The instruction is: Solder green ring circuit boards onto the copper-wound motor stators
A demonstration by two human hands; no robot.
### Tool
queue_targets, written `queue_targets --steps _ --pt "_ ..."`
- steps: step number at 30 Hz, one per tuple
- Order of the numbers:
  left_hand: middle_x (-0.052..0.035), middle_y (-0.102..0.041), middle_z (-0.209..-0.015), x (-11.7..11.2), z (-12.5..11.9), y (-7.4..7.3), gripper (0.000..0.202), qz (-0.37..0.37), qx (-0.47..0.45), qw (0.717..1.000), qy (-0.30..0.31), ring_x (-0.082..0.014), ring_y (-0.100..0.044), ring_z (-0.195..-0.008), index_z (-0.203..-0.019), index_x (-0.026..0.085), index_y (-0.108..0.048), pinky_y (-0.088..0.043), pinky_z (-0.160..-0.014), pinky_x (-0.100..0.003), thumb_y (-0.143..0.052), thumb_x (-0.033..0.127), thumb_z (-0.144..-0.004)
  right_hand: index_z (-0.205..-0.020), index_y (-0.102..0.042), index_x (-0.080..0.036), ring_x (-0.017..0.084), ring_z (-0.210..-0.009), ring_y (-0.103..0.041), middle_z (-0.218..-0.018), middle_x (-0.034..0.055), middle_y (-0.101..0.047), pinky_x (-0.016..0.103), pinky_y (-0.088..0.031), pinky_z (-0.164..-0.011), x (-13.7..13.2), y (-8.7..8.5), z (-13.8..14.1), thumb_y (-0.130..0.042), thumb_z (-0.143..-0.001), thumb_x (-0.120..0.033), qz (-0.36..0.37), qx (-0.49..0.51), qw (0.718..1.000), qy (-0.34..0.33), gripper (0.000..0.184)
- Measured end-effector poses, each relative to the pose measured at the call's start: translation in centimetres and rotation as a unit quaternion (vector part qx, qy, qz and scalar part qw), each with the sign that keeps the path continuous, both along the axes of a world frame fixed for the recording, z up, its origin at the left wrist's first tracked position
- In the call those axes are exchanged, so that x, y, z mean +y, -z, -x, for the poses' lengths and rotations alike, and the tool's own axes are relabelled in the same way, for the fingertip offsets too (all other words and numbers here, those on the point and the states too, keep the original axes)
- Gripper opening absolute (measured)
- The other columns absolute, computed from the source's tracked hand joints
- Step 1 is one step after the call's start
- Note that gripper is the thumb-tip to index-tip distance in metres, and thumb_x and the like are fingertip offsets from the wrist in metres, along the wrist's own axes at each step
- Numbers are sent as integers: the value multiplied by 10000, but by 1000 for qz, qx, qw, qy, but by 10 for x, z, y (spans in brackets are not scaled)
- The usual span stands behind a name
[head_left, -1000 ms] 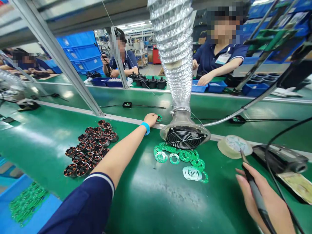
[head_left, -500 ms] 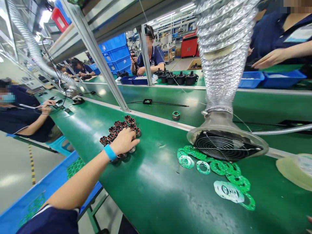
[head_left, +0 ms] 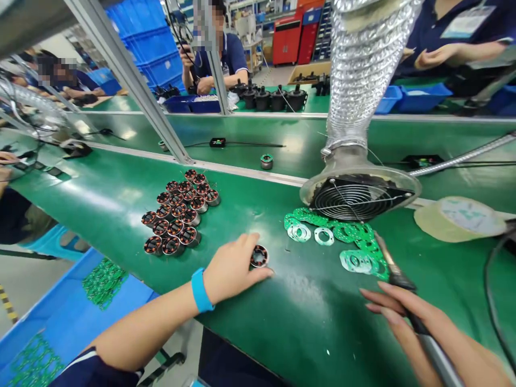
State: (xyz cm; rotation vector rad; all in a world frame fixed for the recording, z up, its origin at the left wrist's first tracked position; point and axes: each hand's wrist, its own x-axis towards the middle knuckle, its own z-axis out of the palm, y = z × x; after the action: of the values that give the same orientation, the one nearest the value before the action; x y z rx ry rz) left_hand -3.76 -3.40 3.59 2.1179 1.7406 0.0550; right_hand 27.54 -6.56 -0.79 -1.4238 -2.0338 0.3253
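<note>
My left hand (head_left: pixel 230 270), wearing a blue wristband, is closed around a motor stator (head_left: pixel 259 257) that rests on the green bench. Its copper coils and hollow middle face up, between thumb and fingers. To the left stands a cluster of similar stators (head_left: pixel 176 213) in loose rows. My right hand (head_left: pixel 453 330) holds a soldering iron (head_left: pixel 399 277) at the lower right, its tip pointing away toward the circuit boards. Green ring-shaped circuit boards (head_left: pixel 349 231) lie in a spread line beyond both hands, with some white pieces among them.
A fume-extraction hood with a fan (head_left: pixel 357 201) hangs low over the circuit boards, on a silver duct (head_left: pixel 368 75). A tape roll (head_left: pixel 455 217) lies at the right. Blue trays (head_left: pixel 137 287) holding green boards flank the bench at left. Co-workers sit across the bench and at left.
My left hand has moved right and toward me from the cluster, bringing one stator along. My right hand has come into view with the soldering iron. The view has shifted slightly.
</note>
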Motion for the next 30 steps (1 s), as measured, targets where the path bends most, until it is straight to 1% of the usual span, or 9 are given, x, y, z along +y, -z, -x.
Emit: queue_targets --steps 1,5,7,10,12,16,20,25,30 --pt "-101 -640 -1061 -3 -6 -4 432 32 -31 999 29 -260 -639 -934 -1194 160 -508 -499 -773 -354 -621 393 -848 -1187 -557 -320 218 -762 -756 -925 22 -779 294 -627 -691 -3 -5 11 -511 -926 -469 12 -10 999 -33 304" --pt "-14 -633 -758 2 -8 -17 148 148 -110 976 113 -176 -606 -703 -922 174 -606 -447 -648 -283 -523 294 -897 -1187 -506 -267 182 -753 -753 -942 46 -767 278 -615 -689 -16 -7 50 -473 -957 -338 16 59 998 -19 243" --pt "-19 -633 -810 12 -3 -13 95 162 -121 968 150 -167 -600 -732 -921 167 -606 -453 -680 -280 -555 223 -865 -1187 -482 -251 181 -743 -749 -938 55 -758 285 -613 -667 -21 -3 66 -505 -929 -310 57 71 996 -20 266" --pt "-87 -607 -1088 22 -5 4 424 138 -141 953 229 -219 -588 -975 -1162 153 -536 -477 -843 -330 -686 196 -768 -1190 -484 -229 224 -830 -744 -979 84 -746 355 -613 -697 -21 3 82 -514 -878 -244 96 56 994 -14 314" --pt "-113 -572 -1173 21 -14 18 516 110 -163 944 265 -258 -539 -1085 -1193 161 -513 -456 -934 -386 -747 256 -743 -1165 -510 -227 246 -848 -736 -964 80 -742 398 -603 -717 -16 7 87 -497 -849 -198 107 53 993 -10 318" --pt "-107 -583 -1183 7 -33 33 392 91 -271 933 221 -264 -541 -1082 -1084 187 -520 -456 -954 -429 -730 305 -776 -1144 -488 -243 207 -746 -713 -837 30 -711 355 -584 -672 -10 8 86 -490 -853 -181 100 81 992 7 297" --pt "-72 -628 -1094 1 -43 23 437 148 -354 914 136 -211 -615 -958 -1147 197 -442 -517 -839 -356 -674 235 -779 -1173 -431 -259 144 -689 -684 -797 -7 -669 280 -569 -650 -11 -2 73 -536 -884 -234 59 204 977 27 308" --pt "-69 -629 -1023 13 -48 9 364 64 -190 967 155 -244 -594 -955 -1109 190 -515 -491 -870 -398 -633 227 -767 -1150 -463 -255 156 -675 -677 -795 -3 -664 288 -549 -617 3 -4 45 -584 -868 -283 26 197 974 108 308" --pt "-111 -592 -982 23 -43 8 328 -10 9 972 235 -284 -535 -946 -1130 160 -610 -463 -873 -447 -570 230 -812 -1193 -500 -205 237 -772 -680 -914 75 -691 393 -545 -679 31 13 27 -549 -828 -229 32 -11 995 93 369"
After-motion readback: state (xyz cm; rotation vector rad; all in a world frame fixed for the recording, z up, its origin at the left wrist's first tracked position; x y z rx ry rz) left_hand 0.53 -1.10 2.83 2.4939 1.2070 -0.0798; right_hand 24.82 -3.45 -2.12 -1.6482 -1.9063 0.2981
